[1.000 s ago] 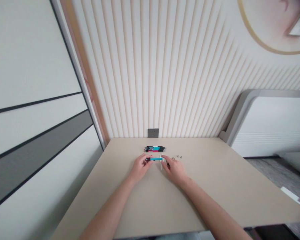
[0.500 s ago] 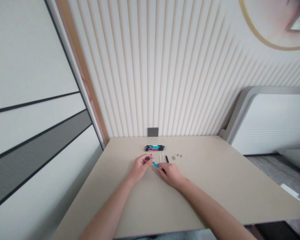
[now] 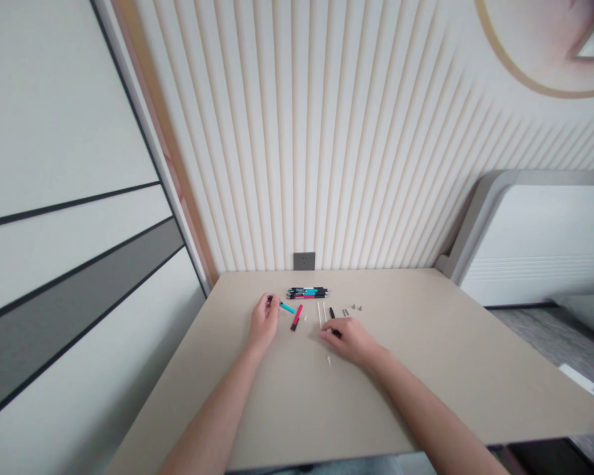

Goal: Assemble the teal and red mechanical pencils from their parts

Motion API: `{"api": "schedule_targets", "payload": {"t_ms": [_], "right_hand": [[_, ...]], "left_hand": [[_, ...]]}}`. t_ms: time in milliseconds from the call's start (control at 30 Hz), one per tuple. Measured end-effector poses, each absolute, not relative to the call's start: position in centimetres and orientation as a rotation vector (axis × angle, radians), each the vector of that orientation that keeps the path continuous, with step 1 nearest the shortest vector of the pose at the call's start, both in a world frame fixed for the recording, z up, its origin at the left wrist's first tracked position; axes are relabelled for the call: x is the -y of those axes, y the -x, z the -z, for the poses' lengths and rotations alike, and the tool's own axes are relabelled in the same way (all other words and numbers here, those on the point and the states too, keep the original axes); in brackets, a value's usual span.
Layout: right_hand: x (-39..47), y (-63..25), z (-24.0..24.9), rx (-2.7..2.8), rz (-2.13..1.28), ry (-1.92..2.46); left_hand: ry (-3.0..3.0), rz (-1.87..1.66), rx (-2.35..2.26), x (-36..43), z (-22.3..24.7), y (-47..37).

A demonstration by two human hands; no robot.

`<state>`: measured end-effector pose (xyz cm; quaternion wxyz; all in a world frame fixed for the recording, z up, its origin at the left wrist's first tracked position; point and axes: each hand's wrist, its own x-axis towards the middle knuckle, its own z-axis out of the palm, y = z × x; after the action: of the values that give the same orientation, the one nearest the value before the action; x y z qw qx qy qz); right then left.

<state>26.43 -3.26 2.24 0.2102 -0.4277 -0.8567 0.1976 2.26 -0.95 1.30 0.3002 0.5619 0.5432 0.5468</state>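
Note:
My left hand is closed around the dark end of a blue pen barrel, whose blue end points right over the table. My right hand is low over the table, fingers pinched on a small black pen part, partly hidden. Between my hands lies a red pen barrel with a black end. Two thin white refills lie beside my right fingertips, close to another black pen part. A small pale cone-shaped tip rests nearer to me.
Several pens lie in a bundle toward the wall. Small springs and little grey pieces are right of the refills. A dark wall socket sits behind the beige table.
My hands have moved apart; the blue barrel went left with my left hand, and the dark part stayed in my right. The red barrel and the pale tip now show.

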Motion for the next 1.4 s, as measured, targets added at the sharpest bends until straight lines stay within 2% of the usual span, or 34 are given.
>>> {"api": "schedule_targets", "payload": {"t_ms": [233, 367, 633, 833, 1133, 1400], "right_hand": [[3.8, -27.8, -3.4, 2.465, -0.989, 1.086], [4.1, -27.8, -3.6, 2.516, -1.058, 1.114], [3.9, -27.9, -3.6, 2.570, -0.987, 1.137], [3.8, -27.8, -3.2, 2.563, -0.945, 1.146], [3.9, -26.9, -2.8, 2.592, -0.797, 1.119], [4.7, -24.4, -1.9, 2.550, -0.609, 1.119]], "left_hand": [[-1.573, -1.449, -1.676, 0.5, -0.8, -0.9], [-1.728, -1.274, -1.814, 0.8, -0.7, -0.8], [-2.079, -0.760, -2.053, 2.0, -1.0, -1.7], [-2.210, -0.553, -2.133, 2.4, -0.9, -2.3], [-2.279, -0.408, -2.177, 3.0, -2.3, -3.1], [-2.343, -0.418, -2.115, 3.1, -2.4, -3.2]]}}
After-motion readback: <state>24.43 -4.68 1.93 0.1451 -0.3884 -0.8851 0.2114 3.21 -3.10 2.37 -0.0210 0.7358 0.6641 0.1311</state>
